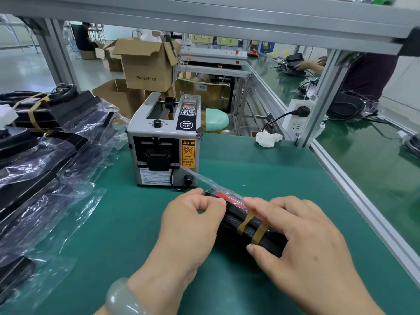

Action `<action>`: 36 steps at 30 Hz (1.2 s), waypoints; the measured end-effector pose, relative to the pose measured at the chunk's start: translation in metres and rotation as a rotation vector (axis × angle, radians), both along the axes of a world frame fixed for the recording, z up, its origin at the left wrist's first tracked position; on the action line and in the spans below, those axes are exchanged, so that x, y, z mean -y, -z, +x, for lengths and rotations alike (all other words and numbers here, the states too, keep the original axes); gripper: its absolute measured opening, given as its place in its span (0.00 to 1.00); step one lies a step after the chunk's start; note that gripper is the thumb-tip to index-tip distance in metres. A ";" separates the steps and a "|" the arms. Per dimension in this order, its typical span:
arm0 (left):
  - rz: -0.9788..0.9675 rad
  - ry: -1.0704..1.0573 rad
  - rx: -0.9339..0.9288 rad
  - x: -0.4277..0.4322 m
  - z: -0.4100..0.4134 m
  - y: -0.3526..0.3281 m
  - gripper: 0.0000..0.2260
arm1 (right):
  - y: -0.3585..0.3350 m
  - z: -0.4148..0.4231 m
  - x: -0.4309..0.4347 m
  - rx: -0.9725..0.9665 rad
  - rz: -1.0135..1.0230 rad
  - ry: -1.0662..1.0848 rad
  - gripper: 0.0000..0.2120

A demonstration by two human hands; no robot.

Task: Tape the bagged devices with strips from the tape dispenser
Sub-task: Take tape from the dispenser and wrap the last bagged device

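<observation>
A black bagged device (247,226) with a red part and two tan bands lies on the green mat in front of me. My left hand (193,219) pinches its near-left end at the bag's folded plastic. My right hand (302,233) presses on its top and right side, thumb against the lower edge. The bag's loose clear end (200,178) stretches up toward the tape dispenser (164,142), a grey box with a yellow caution label, standing just behind the device.
A pile of other bagged black devices (45,155) covers the left of the table. A crumpled white tissue (268,138) and a power strip (297,117) sit at the back right by an aluminium post. Cardboard boxes stand behind; another person works at the far right.
</observation>
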State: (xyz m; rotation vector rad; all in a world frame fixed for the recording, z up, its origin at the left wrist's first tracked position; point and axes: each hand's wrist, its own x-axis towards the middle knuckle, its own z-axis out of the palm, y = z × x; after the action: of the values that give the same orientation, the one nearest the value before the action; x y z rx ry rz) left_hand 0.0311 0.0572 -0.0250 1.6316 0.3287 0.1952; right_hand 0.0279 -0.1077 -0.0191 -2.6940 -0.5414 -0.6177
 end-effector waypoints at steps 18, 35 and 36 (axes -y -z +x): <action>0.141 -0.063 0.062 0.005 0.002 0.011 0.06 | 0.001 -0.001 -0.002 0.013 0.011 -0.003 0.31; -0.273 -0.080 -0.016 -0.002 0.006 0.005 0.10 | 0.000 -0.001 -0.001 0.002 0.015 -0.004 0.31; -0.284 -0.104 0.001 -0.003 0.006 0.005 0.06 | 0.001 -0.001 0.000 -0.004 0.012 -0.003 0.32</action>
State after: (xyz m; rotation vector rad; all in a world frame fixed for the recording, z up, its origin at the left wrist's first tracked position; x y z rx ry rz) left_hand 0.0367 0.0603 -0.0303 1.3351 0.4212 0.2179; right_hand 0.0271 -0.1077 -0.0199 -2.6825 -0.5396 -0.6120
